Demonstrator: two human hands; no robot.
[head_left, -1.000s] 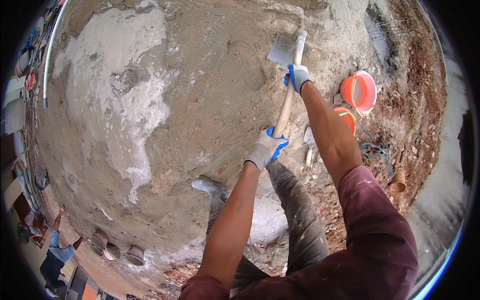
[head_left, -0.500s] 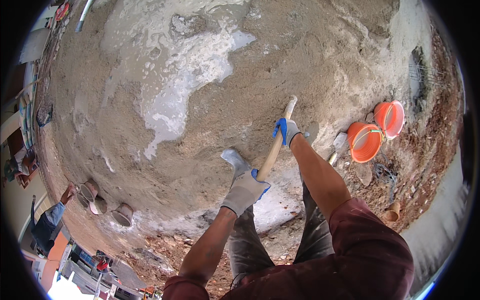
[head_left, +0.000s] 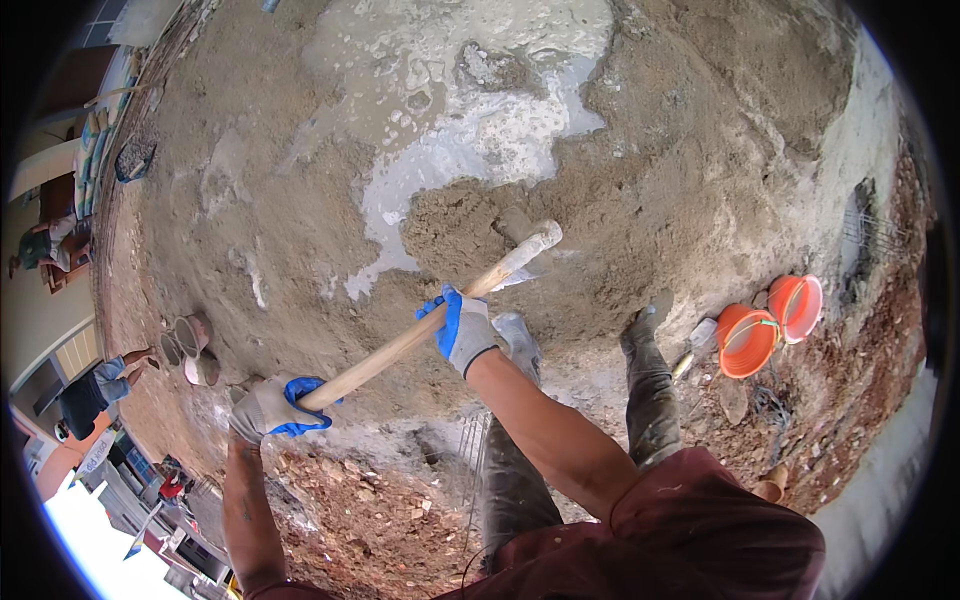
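Note:
My left hand (head_left: 268, 408), in a grey glove with a blue palm, is closed round the lower left end of the hoe's pale wooden handle (head_left: 385, 362). Further up the same handle my right hand (head_left: 462, 330), gloved alike, grips it near the middle. The handle slants up to the right and ends in a whitish, mortar-caked head (head_left: 543, 236). Its blade is mostly hidden against the mix. Damp grey-brown mortar mix (head_left: 455, 228) lies heaped at the head, bordering a pool of pale wet slurry (head_left: 420, 180).
Two orange buckets (head_left: 748, 342) lie at the right beside rubble. Dull grey buckets (head_left: 202, 368) stand at the left. One person (head_left: 92, 395) is at the far left, another (head_left: 48, 245) beyond. My boots (head_left: 645, 328) stand on the mix. Thin metal rods (head_left: 470, 445) lie near my leg.
Both hands have swung left with the hoe, the left hand furthest. The handle now lies flatter across the view. A heap of mix now covers part of the slurry's lower edge.

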